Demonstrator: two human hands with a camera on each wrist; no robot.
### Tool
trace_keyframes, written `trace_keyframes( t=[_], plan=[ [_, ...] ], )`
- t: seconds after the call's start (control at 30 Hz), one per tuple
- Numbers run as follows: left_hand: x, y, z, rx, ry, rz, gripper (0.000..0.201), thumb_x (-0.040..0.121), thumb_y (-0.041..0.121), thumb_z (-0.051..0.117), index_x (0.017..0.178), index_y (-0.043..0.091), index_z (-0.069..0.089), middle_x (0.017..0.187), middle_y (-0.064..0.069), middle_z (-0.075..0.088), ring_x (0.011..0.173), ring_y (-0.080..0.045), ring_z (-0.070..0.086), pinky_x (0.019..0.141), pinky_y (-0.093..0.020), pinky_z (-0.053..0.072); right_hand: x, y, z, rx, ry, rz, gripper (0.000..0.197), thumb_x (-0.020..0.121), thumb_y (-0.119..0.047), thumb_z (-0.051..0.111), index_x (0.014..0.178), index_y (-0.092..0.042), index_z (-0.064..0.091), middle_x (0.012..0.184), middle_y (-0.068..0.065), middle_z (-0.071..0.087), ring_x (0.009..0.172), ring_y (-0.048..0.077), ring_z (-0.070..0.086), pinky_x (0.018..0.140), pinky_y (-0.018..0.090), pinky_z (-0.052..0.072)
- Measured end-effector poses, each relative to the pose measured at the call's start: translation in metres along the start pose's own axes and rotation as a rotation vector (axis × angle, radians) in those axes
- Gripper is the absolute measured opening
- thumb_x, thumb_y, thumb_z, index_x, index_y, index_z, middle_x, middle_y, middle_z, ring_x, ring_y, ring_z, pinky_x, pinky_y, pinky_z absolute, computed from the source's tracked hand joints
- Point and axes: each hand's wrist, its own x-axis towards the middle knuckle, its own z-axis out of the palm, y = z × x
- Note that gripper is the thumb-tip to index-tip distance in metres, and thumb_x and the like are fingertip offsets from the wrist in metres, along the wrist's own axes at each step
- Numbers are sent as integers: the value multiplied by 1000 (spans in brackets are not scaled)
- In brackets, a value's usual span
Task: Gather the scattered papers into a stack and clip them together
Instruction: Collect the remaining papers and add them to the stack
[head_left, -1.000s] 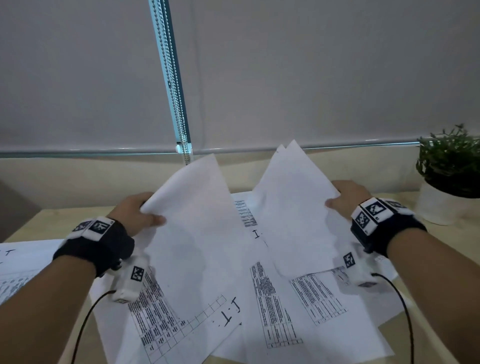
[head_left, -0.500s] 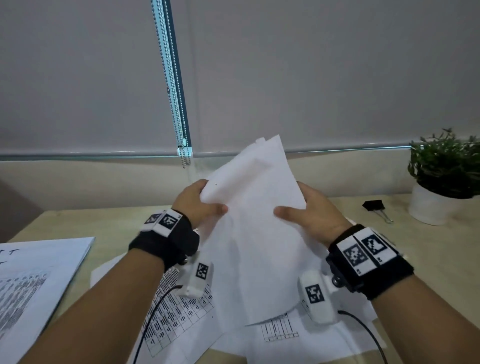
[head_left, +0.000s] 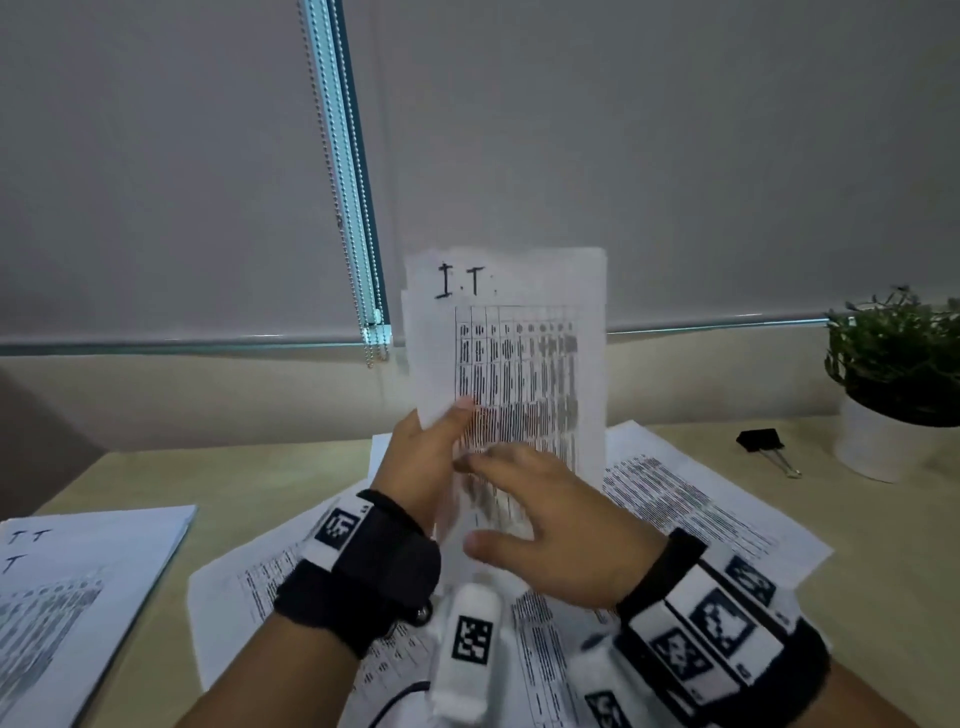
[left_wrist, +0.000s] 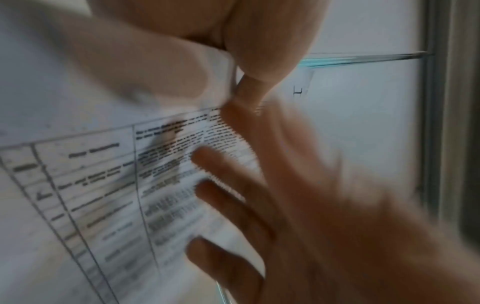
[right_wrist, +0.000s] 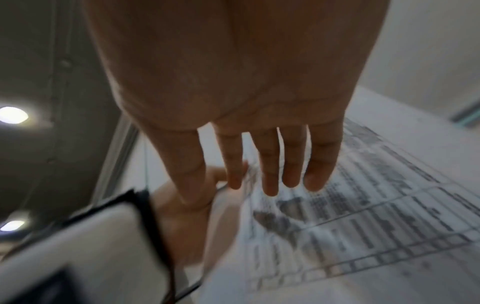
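Several printed sheets (head_left: 524, 343) stand upright, tables and handwritten "I.T." showing.

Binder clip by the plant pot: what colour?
Black body with silvery wire handles; the binder clip shows best in the head view.

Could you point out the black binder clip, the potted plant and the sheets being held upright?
black binder clip (head_left: 759, 439), head view, on its black body.
potted plant (head_left: 901, 345), head view, on its leaves.
held sheets (head_left: 524, 332), head view, on the printed table.
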Motion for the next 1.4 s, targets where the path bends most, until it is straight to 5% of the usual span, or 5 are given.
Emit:
trace_keyframes(
  t=[0.2,0.57,1.07,1.23,1.4],
  plan=[
    [7,4,-30,141,43,139,22,78,9,72,95,20,65,97,0,73,95,-17,67,90,-34,49,3,59,-37,487,615,475,85,63,-46,77,136,-30,35,140,7,38,123,17,41,101,37,38],
    [7,2,-31,16,-44,217,38,60,12,78,97,10,69,92,-6,76,87,-21,72,74,-32,58,-5,111,-32,1108,590,283,95,17,-38,95,100,-3,66,93,11,74,79,21,71,63,31,58],
    [17,-5,-39,47,75,156,16,93,9,53,90,18,66,89,-2,71,90,-26,65,79,-34,51,-16,118,-36,1159,662,436,77,38,-27,91,103,4,63,80,8,73,65,19,69,55,30,56],
    [13,-14,-30,167,-2,141,29,77,55,58,92,30,61,99,10,68,96,-10,63,96,-34,46,-1,101,-19,1098,666,485,43,79,3,64,120,-2,54,108,17,67,92,32,65,88,47,51],
    [8,-7,-30,367,-69,214,29,75,31,73,101,19,66,99,-1,72,95,-18,67,87,-37,53,8,78,-16,1033,642,472,42,83,1,62,124,-6,54,111,14,68,99,31,66,94,49,48]
  ],
)
